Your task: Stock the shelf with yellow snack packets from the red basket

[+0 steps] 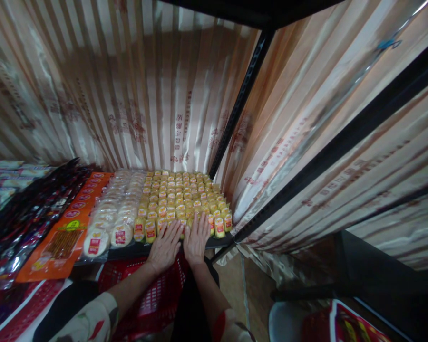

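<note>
At the shelf [128, 251] front edge, I lay left hand [166, 247] and right hand [197, 237] flat, fingers spread, gripping nothing, against yellow packets [178, 194], apparently to square the rows.

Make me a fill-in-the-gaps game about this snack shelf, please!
1. The left hand and right hand lie flat on the small yellow plastic snack packets, at the shelf's ____ edge.
2. The round pale cakes in clear wrappers sit to the ____ of the yellow packets.
3. The plastic mesh basket under the hands is coloured ____.
Missing words: front; left; red.
</note>
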